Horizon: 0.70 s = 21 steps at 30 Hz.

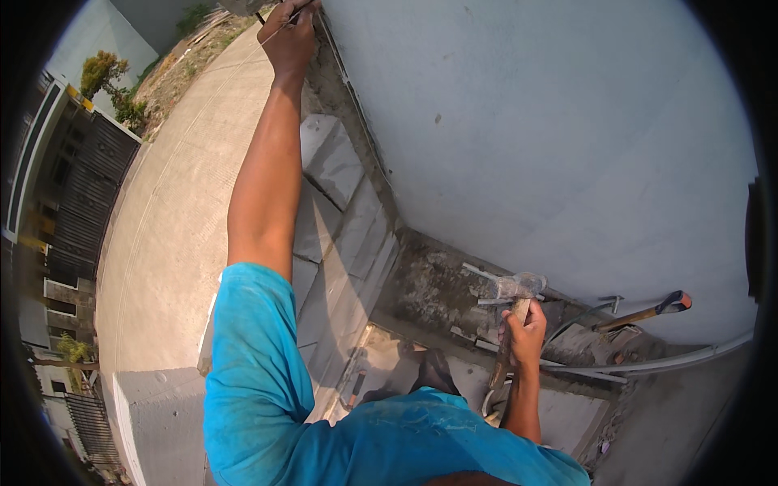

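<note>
My left arm, in a blue sleeve, reaches far up along the wall's edge. Its hand [289, 39] is closed at the top of the view, and a thin dark strip or rod shows at the fingers; the picture's rim cuts it off, so its kind is unclear. Close to that hand is a grey lump [241, 6]. Lower right, my right hand [527, 330] grips a hammer [519, 285] by its wooden handle, just below the heavy, mortar-greyed head. The hammer is held upright, head on top, over the rough cement strip.
A pale blue-grey wall [551, 121] fills the right. Light concrete blocks [332, 158] are stacked along its left end, with another large block [162, 413] lower left. A wooden-handled tool with a black-and-orange grip [673, 303] leans by the wall. Grey pipes [689, 363] lie near it.
</note>
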{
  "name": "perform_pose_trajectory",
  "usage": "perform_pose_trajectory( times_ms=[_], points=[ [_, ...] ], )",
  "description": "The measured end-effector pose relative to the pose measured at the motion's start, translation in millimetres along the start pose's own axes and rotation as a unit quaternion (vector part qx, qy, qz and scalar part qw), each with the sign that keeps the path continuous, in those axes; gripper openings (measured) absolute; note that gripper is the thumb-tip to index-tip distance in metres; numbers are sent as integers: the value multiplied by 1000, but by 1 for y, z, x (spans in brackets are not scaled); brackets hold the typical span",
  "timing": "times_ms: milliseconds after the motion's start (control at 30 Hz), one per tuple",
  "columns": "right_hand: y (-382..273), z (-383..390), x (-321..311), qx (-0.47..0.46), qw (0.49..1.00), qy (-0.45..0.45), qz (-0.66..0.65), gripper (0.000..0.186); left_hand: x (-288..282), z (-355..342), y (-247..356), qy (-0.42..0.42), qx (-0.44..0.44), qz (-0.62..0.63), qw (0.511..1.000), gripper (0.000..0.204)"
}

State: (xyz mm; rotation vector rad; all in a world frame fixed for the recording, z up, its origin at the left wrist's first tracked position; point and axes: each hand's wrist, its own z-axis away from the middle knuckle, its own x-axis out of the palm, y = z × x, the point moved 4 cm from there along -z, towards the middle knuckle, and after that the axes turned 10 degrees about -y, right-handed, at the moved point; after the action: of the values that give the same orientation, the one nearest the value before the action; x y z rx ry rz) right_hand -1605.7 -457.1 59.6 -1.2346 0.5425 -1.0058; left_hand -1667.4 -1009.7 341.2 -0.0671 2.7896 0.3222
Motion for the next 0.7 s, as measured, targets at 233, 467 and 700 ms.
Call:
perform_pose_trajectory(
  times_ms=[233, 467, 700],
  points=[
    [-3, -13, 34, 16, 999, -41, -10, 30, -1, 2, 2, -3, 1, 30, 1000, 15],
    [-81, -74, 108, -166, 980, -105, -41, 41, 10, 0, 13, -6, -2, 12, 1000, 10],
    [-240, -139, 227, -508, 852, -73, 104, 46, 14, 5, 3, 22, -1, 3, 1000, 9]
  ],
)
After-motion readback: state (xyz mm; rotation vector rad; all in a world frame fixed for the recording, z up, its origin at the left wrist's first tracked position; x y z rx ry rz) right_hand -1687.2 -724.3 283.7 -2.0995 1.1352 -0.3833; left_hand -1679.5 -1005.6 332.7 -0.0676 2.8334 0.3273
